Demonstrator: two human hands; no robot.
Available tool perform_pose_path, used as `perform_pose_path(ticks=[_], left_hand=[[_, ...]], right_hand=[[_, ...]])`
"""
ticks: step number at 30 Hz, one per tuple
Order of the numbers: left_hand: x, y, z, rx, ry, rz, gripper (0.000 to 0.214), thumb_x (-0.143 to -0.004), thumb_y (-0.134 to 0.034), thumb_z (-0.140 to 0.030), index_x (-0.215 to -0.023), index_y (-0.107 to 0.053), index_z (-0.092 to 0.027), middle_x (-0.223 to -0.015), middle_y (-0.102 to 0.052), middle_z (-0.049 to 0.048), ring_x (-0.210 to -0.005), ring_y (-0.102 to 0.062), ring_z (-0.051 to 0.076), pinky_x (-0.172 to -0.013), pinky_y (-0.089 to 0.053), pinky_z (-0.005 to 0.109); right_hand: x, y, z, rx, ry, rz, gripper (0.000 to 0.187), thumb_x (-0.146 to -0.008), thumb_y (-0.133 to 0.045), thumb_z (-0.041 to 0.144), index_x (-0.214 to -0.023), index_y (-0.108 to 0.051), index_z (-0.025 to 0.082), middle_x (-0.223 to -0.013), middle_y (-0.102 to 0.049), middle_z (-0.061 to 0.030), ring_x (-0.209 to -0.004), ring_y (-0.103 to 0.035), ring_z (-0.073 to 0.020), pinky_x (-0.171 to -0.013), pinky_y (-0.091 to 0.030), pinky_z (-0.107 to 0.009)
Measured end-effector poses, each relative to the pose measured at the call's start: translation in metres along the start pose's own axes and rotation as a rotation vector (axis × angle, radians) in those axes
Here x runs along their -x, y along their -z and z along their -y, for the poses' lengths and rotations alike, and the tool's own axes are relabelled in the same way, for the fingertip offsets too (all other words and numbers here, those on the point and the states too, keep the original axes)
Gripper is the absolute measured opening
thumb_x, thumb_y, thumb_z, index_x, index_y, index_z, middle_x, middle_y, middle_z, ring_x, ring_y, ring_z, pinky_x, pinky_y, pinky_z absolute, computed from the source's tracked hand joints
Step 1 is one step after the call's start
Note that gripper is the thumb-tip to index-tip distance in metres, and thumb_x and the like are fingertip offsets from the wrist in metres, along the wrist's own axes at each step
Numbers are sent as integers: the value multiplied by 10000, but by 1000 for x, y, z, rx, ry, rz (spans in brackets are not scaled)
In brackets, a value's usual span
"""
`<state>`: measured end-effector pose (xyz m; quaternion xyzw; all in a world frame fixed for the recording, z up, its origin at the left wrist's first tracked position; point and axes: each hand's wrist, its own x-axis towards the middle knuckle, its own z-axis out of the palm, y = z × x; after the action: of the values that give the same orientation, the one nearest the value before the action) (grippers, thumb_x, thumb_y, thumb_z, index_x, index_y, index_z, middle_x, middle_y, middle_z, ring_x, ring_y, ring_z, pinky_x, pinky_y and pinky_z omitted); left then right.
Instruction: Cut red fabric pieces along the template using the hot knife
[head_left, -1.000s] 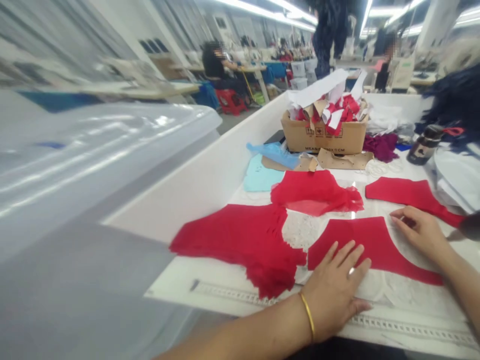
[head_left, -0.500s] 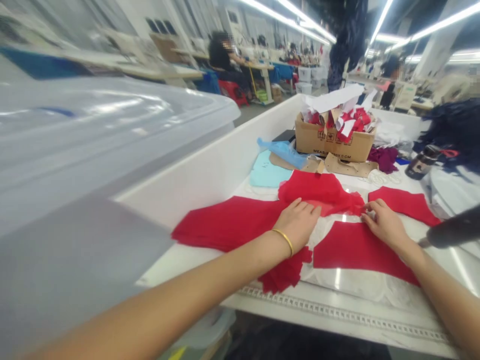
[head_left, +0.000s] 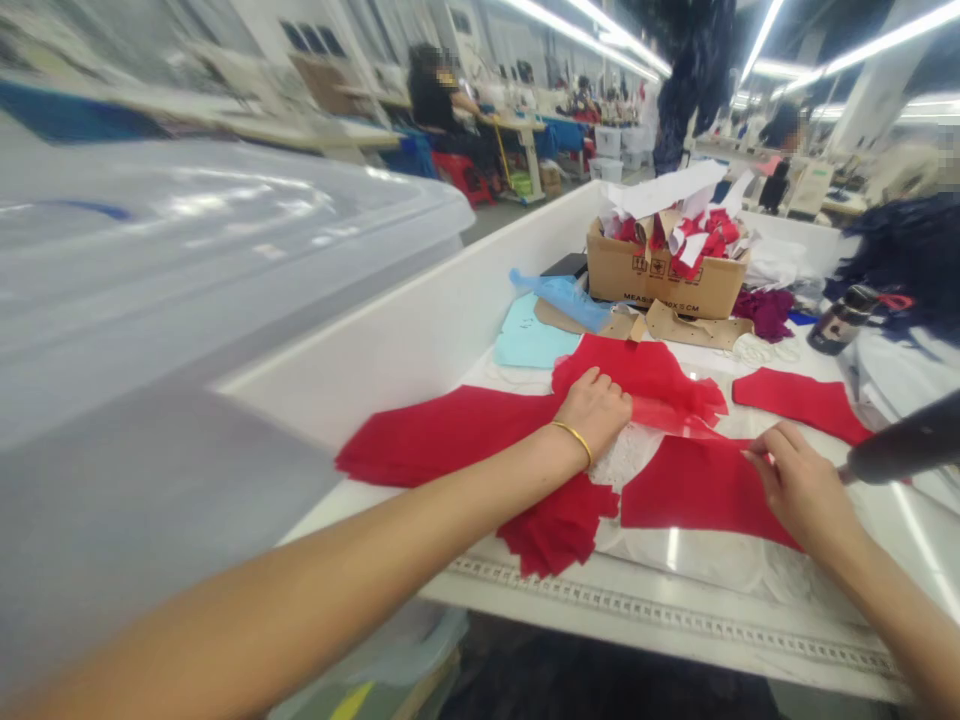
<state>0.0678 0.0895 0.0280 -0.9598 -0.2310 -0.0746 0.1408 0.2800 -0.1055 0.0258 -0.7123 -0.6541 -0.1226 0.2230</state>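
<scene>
Between my hands stretches a sheer red fabric piece (head_left: 671, 416), pulled from a pile of red fabric (head_left: 622, 362). My left hand (head_left: 596, 408), with a gold bangle at the wrist, is closed on its left end. The thumb and fingers of my right hand (head_left: 801, 478) pinch its other corner. Below that corner a flat red cut piece (head_left: 690, 485) lies on the table, partly covered by my right hand. To the left, under my left forearm, a stack of red cut pieces (head_left: 442, 435) spreads out, its jagged lower end near the table edge.
A cardboard box (head_left: 664, 275) of scraps stands at the back. Another red piece (head_left: 802, 400) lies at right, near a dark bottle (head_left: 844, 320) and a dark rod-like tool (head_left: 907, 447). A measuring tape (head_left: 637, 605) runs along the front edge. A translucent bin (head_left: 225, 270) stands left.
My right hand has moved right and toward me, drawing the sheer red fabric's corner from the pile over the flat red piece. My left hand stays nearly in place, its fingers more curled.
</scene>
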Motion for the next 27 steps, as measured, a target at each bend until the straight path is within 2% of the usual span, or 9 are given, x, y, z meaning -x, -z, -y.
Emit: perform_pose_path(ticks=[5,8,11,13,19,27], left_hand=[[17,11,3,-31,-66,-92,275,-850,-504,41,-702,-655,-134,-736,-656,122,-776,-601,246,-689,-443,364],[39,22,-9,-56,-127,-201,345,-904,-439,56,-711,-635,-152,-727,-624,82,-743,-565,221,-683,-445,343],[60,31,-25,-76,-236,-389,343,-957,-428,25,-743,-631,-150,-722,-596,47,-698,-536,194,-687,-457,324],[68,33,-35,-53,-282,-443,318,-969,-431,13,-786,-643,-138,-725,-593,39,-692,-536,188,-695,-466,318],[75,29,-56,39,-309,-451,256,-965,-468,22,-861,-640,-137,-722,-595,18,-703,-572,180,-702,-466,307],[71,25,-60,32,-306,-447,286,-957,-453,36,-831,-642,-137,-705,-586,18,-675,-553,178,-671,-454,305]], right_hand=[[27,19,-15,27,38,-52,329,-1039,-426,317,-782,-601,210,-771,-633,-31,-527,-570,-111,-473,-429,-231],[46,27,-24,7,34,-80,306,-1035,-449,305,-791,-615,222,-764,-655,-24,-560,-607,-116,-491,-459,-227],[64,33,-35,-10,13,-114,283,-1033,-469,325,-811,-616,229,-760,-670,-24,-592,-647,-133,-506,-485,-238],[75,38,-43,16,10,-119,236,-1026,-492,324,-848,-619,235,-784,-689,-28,-656,-688,-151,-542,-516,-238],[107,49,-59,48,-46,-18,192,-1010,-515,347,-900,-643,255,-861,-723,-45,-738,-734,-181,-557,-555,-242],[128,47,-64,57,-108,19,204,-1009,-518,366,-907,-658,258,-883,-729,-40,-640,-715,-161,-492,-549,-227]])
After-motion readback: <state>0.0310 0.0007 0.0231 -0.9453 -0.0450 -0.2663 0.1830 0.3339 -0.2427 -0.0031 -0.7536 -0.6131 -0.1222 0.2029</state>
